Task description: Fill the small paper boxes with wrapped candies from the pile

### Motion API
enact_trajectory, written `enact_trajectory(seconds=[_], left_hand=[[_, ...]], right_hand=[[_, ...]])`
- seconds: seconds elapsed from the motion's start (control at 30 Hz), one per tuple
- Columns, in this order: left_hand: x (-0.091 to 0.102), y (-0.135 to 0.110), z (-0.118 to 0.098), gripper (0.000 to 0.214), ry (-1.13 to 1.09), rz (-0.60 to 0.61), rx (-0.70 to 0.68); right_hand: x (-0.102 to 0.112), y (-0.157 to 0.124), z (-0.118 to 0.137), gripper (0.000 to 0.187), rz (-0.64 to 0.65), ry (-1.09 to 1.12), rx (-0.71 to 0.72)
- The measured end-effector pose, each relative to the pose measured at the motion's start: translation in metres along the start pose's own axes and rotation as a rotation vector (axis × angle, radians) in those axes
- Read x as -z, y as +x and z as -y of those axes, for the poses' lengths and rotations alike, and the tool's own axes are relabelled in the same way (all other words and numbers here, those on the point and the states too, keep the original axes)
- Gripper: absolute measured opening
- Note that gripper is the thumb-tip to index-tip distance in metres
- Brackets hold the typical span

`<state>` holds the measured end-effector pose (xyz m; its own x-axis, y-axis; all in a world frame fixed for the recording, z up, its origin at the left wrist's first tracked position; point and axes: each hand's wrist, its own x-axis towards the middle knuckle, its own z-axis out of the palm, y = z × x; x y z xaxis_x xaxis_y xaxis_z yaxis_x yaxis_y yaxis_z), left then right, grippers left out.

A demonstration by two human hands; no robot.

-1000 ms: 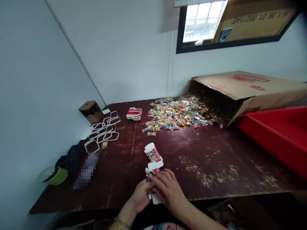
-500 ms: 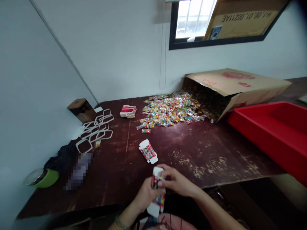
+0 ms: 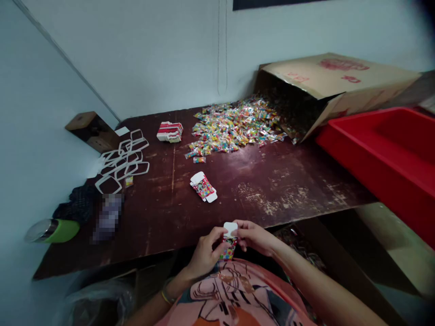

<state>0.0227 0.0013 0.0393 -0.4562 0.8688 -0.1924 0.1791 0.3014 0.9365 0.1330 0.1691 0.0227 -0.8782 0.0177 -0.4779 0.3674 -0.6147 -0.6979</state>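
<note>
A small, brightly printed carton point(image 3: 228, 248) with a white end flap standing up is held between both hands, close to my body at the table's front edge. My left hand point(image 3: 206, 253) grips its left side, thumb across the printed face. On the other side, my right hand point(image 3: 253, 236) has its fingers at the white flap. Farther forward, a second flat carton point(image 3: 204, 187) of the same print lies on the dark table point(image 3: 163, 203). Beyond it spreads a heap of wrapped candies point(image 3: 234, 124), with a stack of flat cartons point(image 3: 170, 131) to its left.
A cardboard box point(image 3: 340, 74) lies on its side behind the heap. At right stands a red tray point(image 3: 380, 154). Several white frame-like loops point(image 3: 125, 158), a brown box point(image 3: 93, 131) and a green-and-clear container point(image 3: 63, 231) sit at left. Below is a plastic-lined bin point(image 3: 102, 299).
My view has tilted downward. The carton has gone from a long shape with flaps at both ends to a shorter-looking one, its top flap upright. My right hand has shifted to that flap.
</note>
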Motion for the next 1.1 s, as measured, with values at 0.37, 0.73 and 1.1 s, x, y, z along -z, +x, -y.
enact_trajectory(seconds=[0.37, 0.73, 1.1], left_hand=[[-0.014, 0.013, 0.014, 0.056, -0.945, 0.087, 0.397], [-0.007, 0.006, 0.029, 0.069, -0.907, 0.214, 0.313], [0.069, -0.010, -0.014, 0.042, 0.298, 0.271, 0.276]], right_hand=[[-0.028, -0.005, 0.017, 0.034, -0.034, -0.725, 0.427], [-0.014, -0.014, 0.002, 0.030, 0.076, -1.059, 0.593], [0.097, 0.113, 0.153, 0.032, -0.627, -1.442, 0.627]])
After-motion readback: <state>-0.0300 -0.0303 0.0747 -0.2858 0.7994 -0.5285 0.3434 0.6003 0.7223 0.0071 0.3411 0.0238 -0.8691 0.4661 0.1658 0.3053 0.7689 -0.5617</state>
